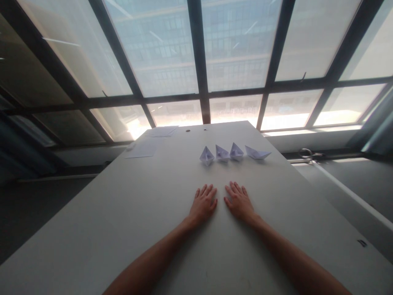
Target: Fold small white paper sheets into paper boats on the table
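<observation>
My left hand (203, 204) lies flat, palm down, on the white table (123, 221), its fingers stretched out and holding nothing. Beside it, a small gap away, my right hand (240, 201) rests the same way with fingers spread. Just beyond the fingertips stands a row of folded white paper boats. From left to right come a paper boat (206, 156), a second paper boat (222, 153), a third paper boat (236, 152) and, at the right end, a longer, lower paper boat (258, 153). Neither hand touches them.
White paper sheets (143, 148) lie at the table's far left. A small round dark thing (188, 130) sits near the back edge. A dark mark (362, 243) shows near the right edge. Large windows (166, 45) rise behind the table, with curtains at both sides.
</observation>
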Tool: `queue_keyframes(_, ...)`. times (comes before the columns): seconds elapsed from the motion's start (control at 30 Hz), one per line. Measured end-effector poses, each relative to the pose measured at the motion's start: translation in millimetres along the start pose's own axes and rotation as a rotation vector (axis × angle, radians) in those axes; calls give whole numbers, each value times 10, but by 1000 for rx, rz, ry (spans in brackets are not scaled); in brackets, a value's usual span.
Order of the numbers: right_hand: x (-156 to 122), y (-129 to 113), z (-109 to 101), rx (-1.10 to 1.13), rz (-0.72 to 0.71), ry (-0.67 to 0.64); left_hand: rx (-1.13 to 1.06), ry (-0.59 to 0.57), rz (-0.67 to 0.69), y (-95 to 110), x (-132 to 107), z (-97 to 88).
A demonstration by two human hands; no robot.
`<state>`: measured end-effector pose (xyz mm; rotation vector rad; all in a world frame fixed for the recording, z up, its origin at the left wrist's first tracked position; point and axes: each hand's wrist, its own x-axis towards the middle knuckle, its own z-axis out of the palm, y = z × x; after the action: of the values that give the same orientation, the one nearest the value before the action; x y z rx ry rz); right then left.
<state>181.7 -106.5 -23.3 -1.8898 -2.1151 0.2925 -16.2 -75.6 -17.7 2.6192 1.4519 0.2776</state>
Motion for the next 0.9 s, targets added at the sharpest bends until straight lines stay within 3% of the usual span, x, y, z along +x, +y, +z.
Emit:
queue_keyframes(0.27,-11,-1,3,-3,-10,19,-81,15,-16,-8,46,-71)
queue_keyframes(0.47,-20,-13,-13,-7,-1,10,-273,128,-38,-184,245,-209)
queue_keyframes(0.73,-35,-3,-1,5,8,0,-333,438,-131,-629,897,-206)
queue_keyframes(0.9,-54,0,-19,16,-1,0,-383,524,-179,-770,1322,-153)
